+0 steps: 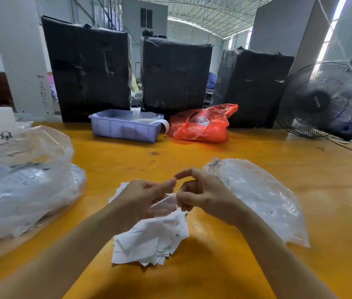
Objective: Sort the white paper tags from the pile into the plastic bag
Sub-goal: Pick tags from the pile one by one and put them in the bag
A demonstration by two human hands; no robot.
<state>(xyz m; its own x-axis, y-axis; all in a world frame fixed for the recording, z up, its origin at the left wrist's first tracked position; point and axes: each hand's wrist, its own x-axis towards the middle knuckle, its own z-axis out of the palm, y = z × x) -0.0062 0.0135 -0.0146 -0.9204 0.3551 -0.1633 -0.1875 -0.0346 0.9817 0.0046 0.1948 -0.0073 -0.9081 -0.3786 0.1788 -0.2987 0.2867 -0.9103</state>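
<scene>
A pile of white paper tags [151, 240] lies on the yellow table [214, 266], just below my hands. My left hand [142, 197] and my right hand [201, 195] meet above the pile, and both pinch a small clear plastic bag [164, 203] between their fingers. The little bag hangs between the hands, and I cannot tell whether its mouth is apart. To the right of my right hand a stack of clear plastic bags [261, 197] lies flat on the table.
A big clear bag full of printed tags [19, 182] fills the left side. At the back stand a blue plastic bin [125, 126], a red plastic bag [201, 126], three black wrapped bales [88, 67] and a black fan [321, 100] at the right.
</scene>
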